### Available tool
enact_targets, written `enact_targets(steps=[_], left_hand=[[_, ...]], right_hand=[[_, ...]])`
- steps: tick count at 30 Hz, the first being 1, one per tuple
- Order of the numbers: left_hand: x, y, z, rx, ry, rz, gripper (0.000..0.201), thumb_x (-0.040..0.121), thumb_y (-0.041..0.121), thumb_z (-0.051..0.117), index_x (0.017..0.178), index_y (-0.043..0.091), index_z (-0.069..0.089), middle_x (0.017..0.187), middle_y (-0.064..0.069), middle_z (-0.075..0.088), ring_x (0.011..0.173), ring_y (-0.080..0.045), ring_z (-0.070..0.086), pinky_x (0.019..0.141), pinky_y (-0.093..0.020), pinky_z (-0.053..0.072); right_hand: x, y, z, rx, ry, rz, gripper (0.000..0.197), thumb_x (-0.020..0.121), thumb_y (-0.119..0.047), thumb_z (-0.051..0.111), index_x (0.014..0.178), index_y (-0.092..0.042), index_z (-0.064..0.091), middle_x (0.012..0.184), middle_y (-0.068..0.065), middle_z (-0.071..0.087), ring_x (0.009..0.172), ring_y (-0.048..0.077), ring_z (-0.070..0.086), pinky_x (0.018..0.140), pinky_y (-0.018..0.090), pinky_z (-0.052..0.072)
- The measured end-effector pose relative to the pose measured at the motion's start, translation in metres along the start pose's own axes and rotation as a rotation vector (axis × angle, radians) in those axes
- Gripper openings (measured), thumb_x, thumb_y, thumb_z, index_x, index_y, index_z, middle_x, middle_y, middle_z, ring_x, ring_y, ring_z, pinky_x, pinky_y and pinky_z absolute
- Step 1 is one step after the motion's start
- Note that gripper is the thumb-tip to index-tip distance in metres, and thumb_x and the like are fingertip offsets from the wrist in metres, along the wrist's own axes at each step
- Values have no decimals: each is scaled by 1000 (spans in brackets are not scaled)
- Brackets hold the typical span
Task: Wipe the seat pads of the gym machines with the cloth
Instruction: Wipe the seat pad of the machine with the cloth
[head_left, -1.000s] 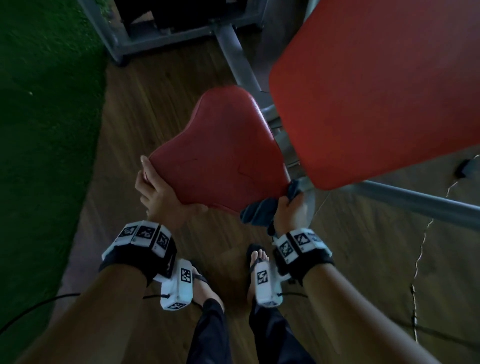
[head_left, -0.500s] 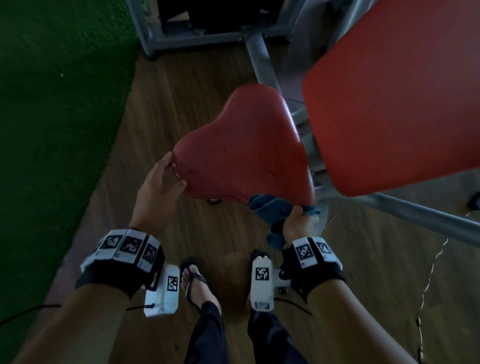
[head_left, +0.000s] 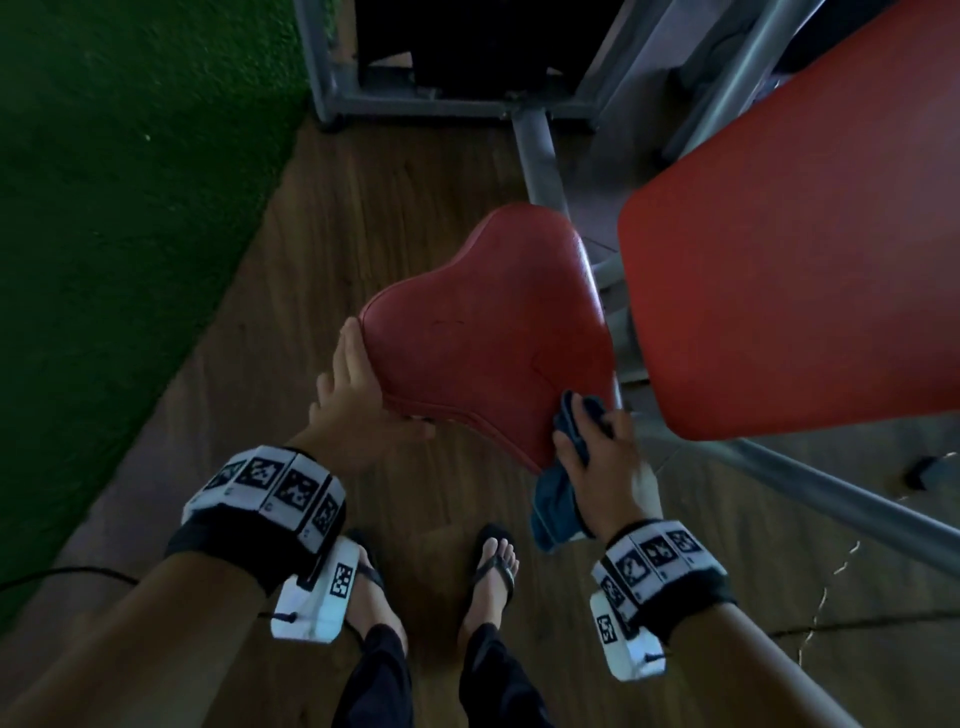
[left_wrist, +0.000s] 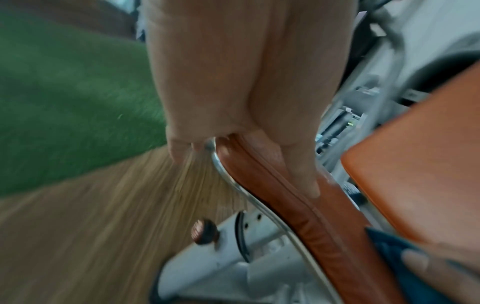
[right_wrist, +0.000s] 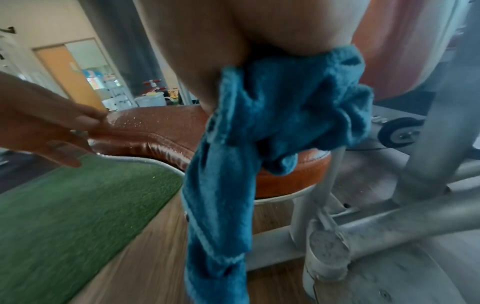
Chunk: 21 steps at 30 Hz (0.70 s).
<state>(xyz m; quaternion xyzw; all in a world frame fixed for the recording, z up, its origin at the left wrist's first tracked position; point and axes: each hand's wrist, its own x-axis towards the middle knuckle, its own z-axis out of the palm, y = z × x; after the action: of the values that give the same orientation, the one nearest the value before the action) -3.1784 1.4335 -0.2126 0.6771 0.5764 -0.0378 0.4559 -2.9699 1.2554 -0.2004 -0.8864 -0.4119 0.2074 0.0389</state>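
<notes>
Blue cloth (head_left: 563, 499) half-hidden under right hand (head_left: 605, 467)

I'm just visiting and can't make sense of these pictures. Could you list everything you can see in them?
seat pad: one, dark red, centre, on a metal post
back pad: one, brighter red, right of the seat pad
frame: grey metal bars, behind and right
cloth: one, blue, hanging at the seat pad's near right corner
turf: green, left
floor: brown wood
sandals: two, black, on the feet
left hand: holds the seat pad's left edge
right hand: grips the cloth
</notes>
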Motion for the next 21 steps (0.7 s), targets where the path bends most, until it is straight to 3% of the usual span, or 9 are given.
enact_targets(steps=[3, 6, 9, 17, 21], left_hand=[[-9, 7, 13, -40, 23, -35, 144, 59, 44, 89, 147, 32, -25, 161, 4, -6, 145, -34, 11, 112, -59, 16], [-8, 13, 22, 72, 134, -57, 135, 68, 43, 82, 149, 22, -24, 160, -11, 6, 141, -39, 21, 110, -61, 23], [-11, 16, 24, 99, 172, -63, 133, 70, 42, 80, 150, 19, -24, 158, -15, 11, 139, -42, 25, 107, -62, 25], [-10, 19, 21, 92, 136, -108, 153, 43, 73, 76, 146, 27, -27, 158, -15, 9, 141, -41, 21, 107, -65, 25], [-12, 23, 21, 69, 132, -124, 151, 40, 78, 68, 145, 29, -28, 159, -15, 8, 142, -42, 20, 107, -67, 24]], right_hand=[[9, 2, 0, -70, 18, -69, 53, 95, -47, 42, 146, -32, 36, 119, 1, 41, 100, 18, 54, 74, 33, 54], [3, 2, -3, -65, 3, -116, 53, 96, -37, 48, 147, -33, 34, 115, 1, 43, 95, 16, 53, 70, 32, 53], [-9, 1, -3, -38, -92, -129, 54, 99, -39, 42, 150, -36, 24, 116, -1, 39, 95, 15, 52, 72, 34, 54], [9, 2, -5, -7, -88, -97, 52, 99, -41, 37, 149, -41, 22, 122, -3, 38, 108, 16, 48, 76, 34, 51], [-6, 4, -4, -26, -116, -117, 53, 100, -42, 35, 150, -40, 19, 120, -2, 39, 99, 16, 52, 73, 36, 55]])
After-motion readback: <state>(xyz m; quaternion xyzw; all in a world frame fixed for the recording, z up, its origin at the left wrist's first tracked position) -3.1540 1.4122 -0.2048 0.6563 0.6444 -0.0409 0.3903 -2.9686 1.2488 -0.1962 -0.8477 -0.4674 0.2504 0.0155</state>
